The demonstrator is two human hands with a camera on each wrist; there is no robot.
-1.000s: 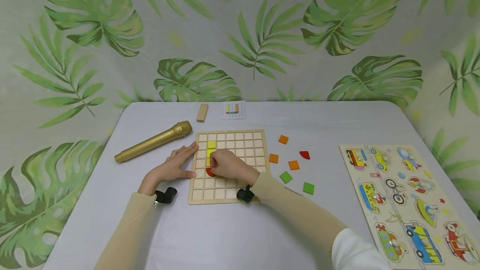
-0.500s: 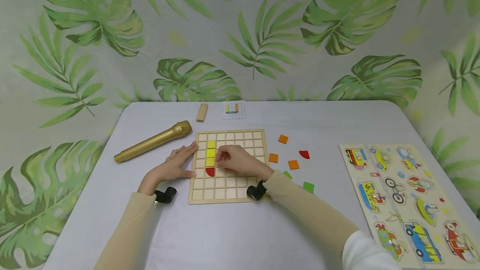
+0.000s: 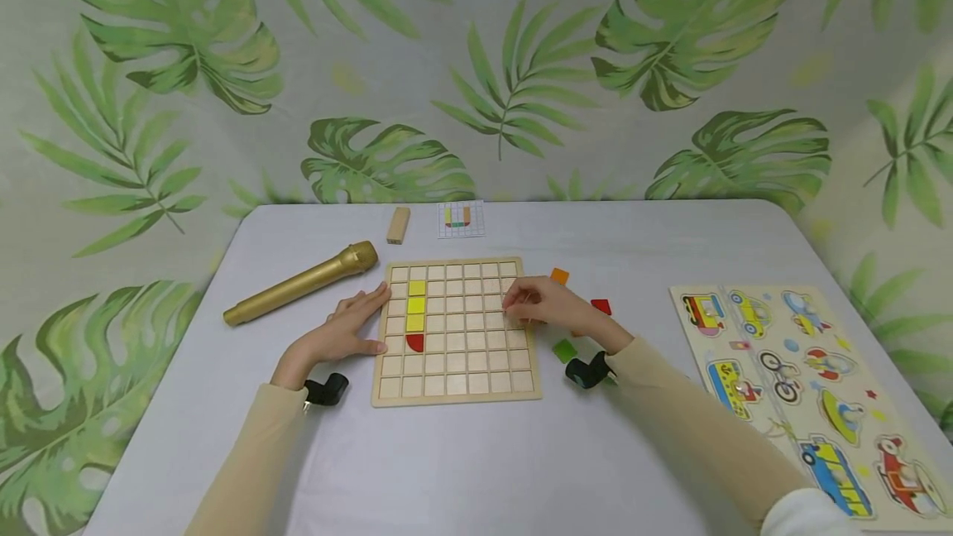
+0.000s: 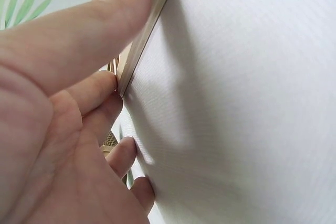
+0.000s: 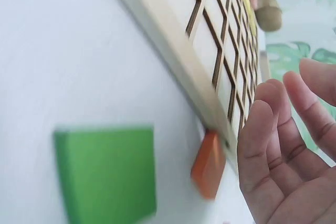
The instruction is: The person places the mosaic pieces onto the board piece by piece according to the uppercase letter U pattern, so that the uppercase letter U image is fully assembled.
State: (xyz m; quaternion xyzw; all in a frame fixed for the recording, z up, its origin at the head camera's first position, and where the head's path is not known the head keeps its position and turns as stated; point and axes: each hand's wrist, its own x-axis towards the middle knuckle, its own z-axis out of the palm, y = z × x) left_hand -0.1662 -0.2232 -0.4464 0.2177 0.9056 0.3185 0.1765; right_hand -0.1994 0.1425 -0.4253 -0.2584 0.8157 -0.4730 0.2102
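Observation:
A wooden grid board [image 3: 456, 385] lies on the table, with three yellow squares [image 3: 415, 304] in one column and a red quarter piece [image 3: 414, 343] directly below them. My left hand [image 3: 338, 333] rests at the board's left edge, thumb and fingertips touching the frame; the left wrist view shows the thumb [image 4: 79, 35] against it. Above the board's right edge hovers my right hand [image 3: 554, 306], fingers loosely bent, nothing between them in the right wrist view. Near it lie an orange square [image 3: 560, 275], a red piece [image 3: 601, 305] and a green square [image 3: 564, 351]; another orange piece [image 5: 209, 165] touches or nearly touches the board.
A gold microphone [image 3: 301, 281] lies left of the board. Behind the board are a wooden block [image 3: 398, 225] and a small pattern card [image 3: 461, 219] showing a coloured U shape. At the right is a large picture puzzle board [image 3: 800, 379] with vehicles.
My right hand has moved right, from beside the yellow and red pieces to the board's right edge, uncovering the grid's middle. The red piece stays below the yellow ones. My left hand has stayed put.

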